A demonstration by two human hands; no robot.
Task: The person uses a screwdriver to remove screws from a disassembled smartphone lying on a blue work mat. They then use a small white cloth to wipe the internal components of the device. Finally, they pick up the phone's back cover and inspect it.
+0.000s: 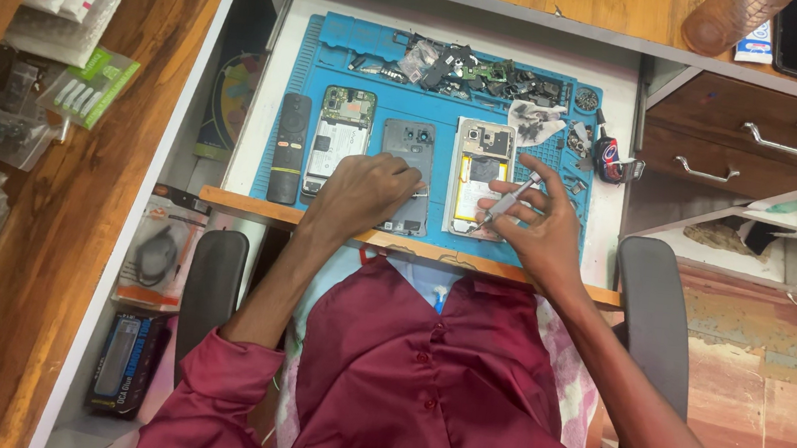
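1. The left hand [363, 191] lies flat with spread fingers on the grey rectangular phone back cover [408, 162], steadying it on the blue silicone work mat [358, 40].
2. The right hand [535, 223] pinches a slim silver screwdriver [510, 200], tip down at the opened gold-framed phone [479, 175] beside it.

The left hand [363, 191] hides the grey phone's [408, 157] lower edge.

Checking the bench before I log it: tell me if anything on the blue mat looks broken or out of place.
Two phones lie with backs off, insides bare. Loose parts are heaped along the mat's far edge. The left hand rests on a grey phone; the right hand holds a screwdriver. Nothing spilled.
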